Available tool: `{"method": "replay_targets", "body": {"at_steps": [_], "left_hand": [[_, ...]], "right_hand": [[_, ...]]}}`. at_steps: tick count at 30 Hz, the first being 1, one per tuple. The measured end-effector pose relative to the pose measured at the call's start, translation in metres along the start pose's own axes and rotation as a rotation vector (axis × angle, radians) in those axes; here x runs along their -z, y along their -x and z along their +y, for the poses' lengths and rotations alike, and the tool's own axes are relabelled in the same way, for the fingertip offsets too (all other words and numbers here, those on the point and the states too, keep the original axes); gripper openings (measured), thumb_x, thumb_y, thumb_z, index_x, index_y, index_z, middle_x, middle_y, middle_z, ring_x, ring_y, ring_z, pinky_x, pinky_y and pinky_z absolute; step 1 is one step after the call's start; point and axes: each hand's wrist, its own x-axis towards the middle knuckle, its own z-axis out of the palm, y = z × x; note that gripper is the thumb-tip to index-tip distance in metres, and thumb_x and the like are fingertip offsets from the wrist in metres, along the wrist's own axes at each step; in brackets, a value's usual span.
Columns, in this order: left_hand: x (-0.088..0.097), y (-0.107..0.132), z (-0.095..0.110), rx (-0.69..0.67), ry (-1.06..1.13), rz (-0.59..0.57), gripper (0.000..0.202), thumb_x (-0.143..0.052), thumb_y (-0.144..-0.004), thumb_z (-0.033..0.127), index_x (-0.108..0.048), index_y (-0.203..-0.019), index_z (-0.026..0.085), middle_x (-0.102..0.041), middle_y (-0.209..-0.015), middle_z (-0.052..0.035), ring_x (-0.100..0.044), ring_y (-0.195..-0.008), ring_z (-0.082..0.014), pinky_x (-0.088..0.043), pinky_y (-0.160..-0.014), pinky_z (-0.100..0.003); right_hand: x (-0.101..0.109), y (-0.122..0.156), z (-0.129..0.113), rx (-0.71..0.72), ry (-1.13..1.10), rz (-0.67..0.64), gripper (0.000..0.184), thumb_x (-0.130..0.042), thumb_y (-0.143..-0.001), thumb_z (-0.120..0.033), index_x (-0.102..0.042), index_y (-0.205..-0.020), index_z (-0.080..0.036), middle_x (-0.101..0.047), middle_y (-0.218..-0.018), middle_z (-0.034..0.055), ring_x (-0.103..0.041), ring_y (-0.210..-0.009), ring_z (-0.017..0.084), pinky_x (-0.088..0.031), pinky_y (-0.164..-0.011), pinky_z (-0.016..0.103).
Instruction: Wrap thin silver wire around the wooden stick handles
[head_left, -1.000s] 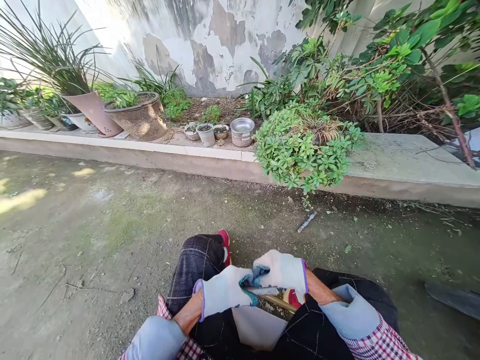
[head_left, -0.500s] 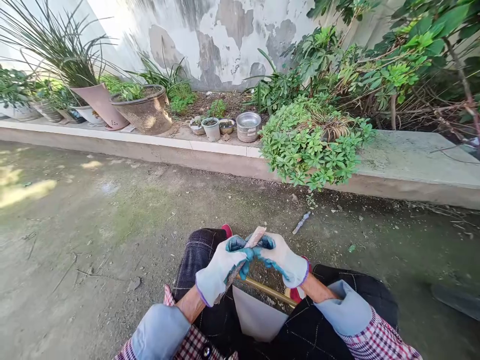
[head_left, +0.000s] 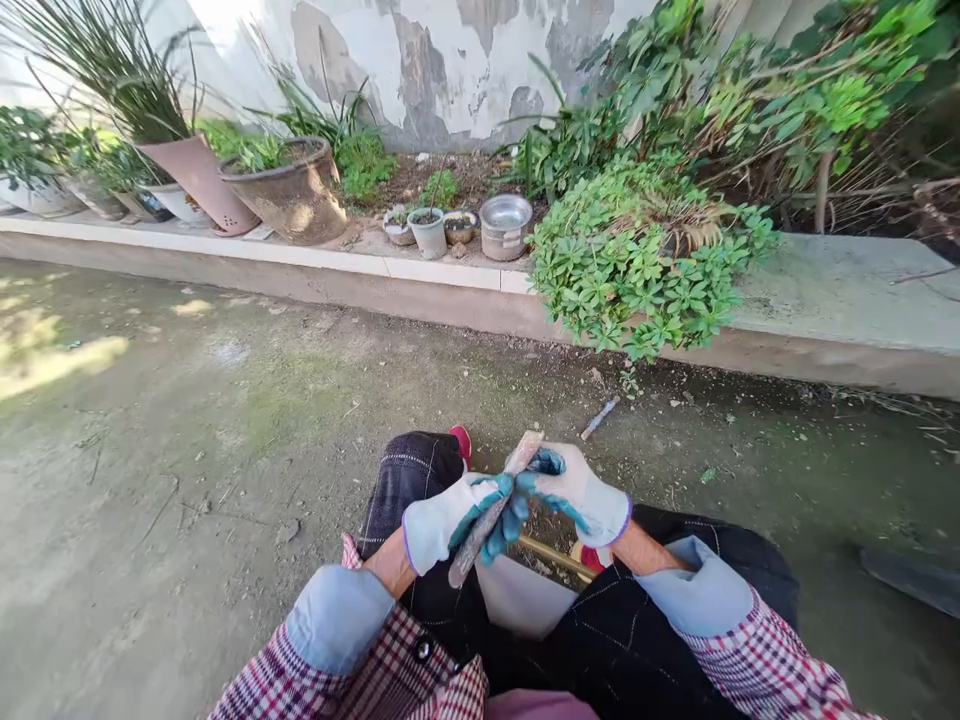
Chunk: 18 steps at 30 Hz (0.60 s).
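Note:
A long, narrow, greyish-brown bar, looking like worn wood or stone, is held slanted in front of my lap. Its paler end points up and away from me, and its lower end points back toward my left wrist. My left hand, in a white glove with a teal palm, is closed around the bar's middle, thumb on top and fingers beneath. Gloved the same way, my right hand pinches the bar near its upper half; some of those fingertips are hidden. Below the hands lie a brass-coloured rod and a pale grey panel between my knees.
A short grey stick-like piece lies on the ground ahead. Beyond it runs a low ledge with several potted plants, a metal pot and a leafy bush overhanging the edge. A dark flat object lies at the right.
The bar has turned slightly, so its lower end now shows clear of my left wrist. Both hands have shifted a little to the right in view, and the camera has tilted slightly down.

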Motion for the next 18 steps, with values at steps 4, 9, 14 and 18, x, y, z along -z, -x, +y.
{"method": "replay_targets", "body": {"at_steps": [4,9,14,18], "left_hand": [[-0.005,0.001,0.007,-0.116,0.005,0.067,0.056,-0.072,-0.079,0.067,-0.067,-0.090,0.012,-0.051,-0.056,0.0050,-0.041,-0.038,-0.0059,-0.034,-0.035,-0.020],[-0.005,-0.003,0.013,-0.174,-0.119,0.318,0.043,-0.076,-0.076,0.056,-0.063,-0.085,0.015,-0.051,-0.060,0.0053,-0.041,-0.045,-0.0058,-0.033,-0.043,-0.020],[-0.003,-0.006,0.017,-0.289,-0.302,0.501,0.037,-0.081,-0.068,0.043,-0.057,-0.074,0.016,-0.054,-0.068,0.0046,-0.045,-0.059,-0.0068,-0.037,-0.053,-0.021],[-0.007,0.003,0.027,-0.203,-0.239,0.405,0.032,-0.070,-0.080,0.047,-0.061,-0.084,0.016,-0.055,-0.064,0.0043,-0.043,-0.046,-0.0062,-0.034,-0.043,-0.021]], "right_hand": [[-0.001,-0.002,-0.004,-0.070,-0.006,0.074,0.038,-0.081,-0.071,-0.052,-0.064,-0.080,-0.019,-0.060,-0.064,-0.0012,-0.046,-0.052,0.011,-0.037,-0.048,0.024],[0.000,0.000,-0.001,-0.005,0.320,0.120,0.023,-0.063,-0.086,-0.042,-0.060,-0.077,-0.021,-0.064,-0.069,0.0011,-0.055,-0.063,0.016,-0.047,-0.062,0.029],[0.005,0.006,-0.005,0.013,0.729,0.128,0.018,-0.059,-0.086,-0.029,-0.070,-0.099,-0.023,-0.075,-0.094,0.0065,-0.064,-0.079,0.021,-0.048,-0.074,0.032],[0.003,0.002,-0.008,-0.057,0.302,0.159,0.019,-0.062,-0.083,-0.037,-0.068,-0.091,-0.021,-0.069,-0.076,0.0023,-0.053,-0.057,0.014,-0.042,-0.053,0.028]]}}
